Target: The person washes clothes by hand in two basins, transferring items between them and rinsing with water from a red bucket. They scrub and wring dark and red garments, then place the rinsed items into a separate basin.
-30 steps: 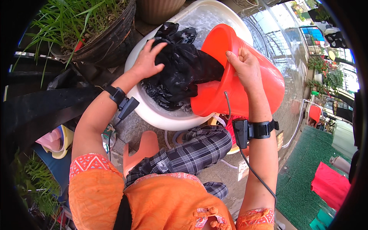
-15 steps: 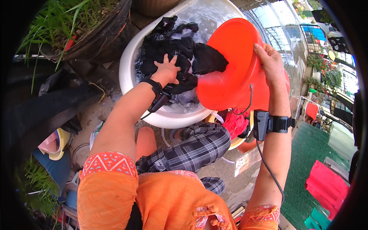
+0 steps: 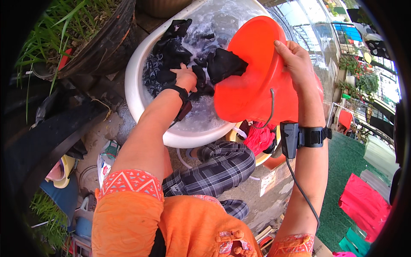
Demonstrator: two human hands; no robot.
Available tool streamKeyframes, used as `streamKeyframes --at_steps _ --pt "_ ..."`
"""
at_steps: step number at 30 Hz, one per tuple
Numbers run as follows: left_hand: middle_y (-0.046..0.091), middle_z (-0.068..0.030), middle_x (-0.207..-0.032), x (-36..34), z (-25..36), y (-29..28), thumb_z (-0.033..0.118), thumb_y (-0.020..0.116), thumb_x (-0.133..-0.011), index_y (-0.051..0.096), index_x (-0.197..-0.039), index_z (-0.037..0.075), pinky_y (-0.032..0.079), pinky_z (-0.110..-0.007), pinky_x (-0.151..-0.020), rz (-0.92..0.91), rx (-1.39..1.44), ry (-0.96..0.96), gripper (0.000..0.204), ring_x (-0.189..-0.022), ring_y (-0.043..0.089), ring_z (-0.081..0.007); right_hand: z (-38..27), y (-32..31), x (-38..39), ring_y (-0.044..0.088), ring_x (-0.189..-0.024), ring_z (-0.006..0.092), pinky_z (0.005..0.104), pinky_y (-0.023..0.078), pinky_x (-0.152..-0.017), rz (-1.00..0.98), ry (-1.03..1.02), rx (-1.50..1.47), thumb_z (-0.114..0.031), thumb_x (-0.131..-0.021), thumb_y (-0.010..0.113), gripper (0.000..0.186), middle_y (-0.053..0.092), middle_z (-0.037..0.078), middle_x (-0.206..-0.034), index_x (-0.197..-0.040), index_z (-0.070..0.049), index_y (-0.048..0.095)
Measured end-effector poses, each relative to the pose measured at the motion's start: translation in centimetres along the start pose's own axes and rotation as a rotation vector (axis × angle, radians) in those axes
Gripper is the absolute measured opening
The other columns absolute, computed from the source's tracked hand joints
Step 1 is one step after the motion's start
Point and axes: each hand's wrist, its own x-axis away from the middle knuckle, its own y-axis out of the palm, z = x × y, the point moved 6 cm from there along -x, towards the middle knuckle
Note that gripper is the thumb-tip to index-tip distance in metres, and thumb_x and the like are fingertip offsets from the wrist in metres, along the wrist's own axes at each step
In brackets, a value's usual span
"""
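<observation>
Two bare hands work over a white tub (image 3: 133, 88) of cloudy, bubbly water (image 3: 214, 25), where black cloth (image 3: 172, 52) lies bunched, partly under the surface, toward the tub's left side. The left hand (image 3: 186, 79) rests on this cloth, its back turned up; its fingertips meet the dark folds, so I cannot tell whether its grip is spread or has fabric between the fingers. The right hand (image 3: 294, 62) has its grip pinched on the upper rim of a red bucket (image 3: 280, 100), thumb at the lip and fingers curled behind. The bucket is tipped on its side, its mouth facing left over the tub, and its wire handle (image 3: 272, 107) hangs down from the rim. A black cloth piece (image 3: 227, 65) overlaps the bucket's mouth and reaches toward the rest. Below the bucket, a yellow basin (image 3: 278, 139) holds bright pink-red cloth (image 3: 260, 139). Plaid trousers (image 3: 216, 165) show beneath the tub, and a dark pot (image 3: 100, 45) of green grass (image 3: 68, 17) stands at the upper left.
</observation>
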Motion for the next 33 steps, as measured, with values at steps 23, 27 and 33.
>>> streamKeyframes --at_steps 23,27,33 --pt "0.06 -0.013 -0.112 -5.8 0.5 1.2 0.011 0.06 -0.073 0.065 -0.103 0.008 0.048 -0.038 -0.083 0.229 0.161 0.1 0.031 -0.104 0.058 -0.0283 0.0 -0.3 0.2 0.042 -0.045 0.0042 0.0202 0.037 -0.042 -0.002 0.018 0.051 -0.032 -0.081 0.065 0.033 0.047 -0.004 -0.055 -0.066 -0.007 0.05" --pt "0.061 -0.0133 -0.111 -7.5 0.6 2.4 0.013 0.056 -0.076 0.066 -0.102 0.007 0.048 -0.037 -0.083 0.315 0.258 0.109 0.028 -0.103 0.059 -0.0283 0.2 1.0 -0.7 0.043 -0.044 0.0062 0.0228 0.038 -0.043 0.017 -0.003 0.151 -0.032 -0.08 0.065 0.041 0.044 -0.002 -0.051 -0.059 -0.008 0.04" --pt "0.06 -0.0178 -0.11 -8.9 0.3 3.8 0.011 0.051 -0.079 0.064 -0.104 0.007 0.047 -0.041 -0.083 0.306 0.481 0.089 0.029 -0.101 0.058 -0.034 -0.1 2.8 -1.3 0.044 -0.045 0.0108 0.0286 0.039 -0.045 0.037 -0.028 0.198 -0.032 -0.076 0.066 0.043 0.045 0.004 -0.05 -0.056 -0.004 0.039"
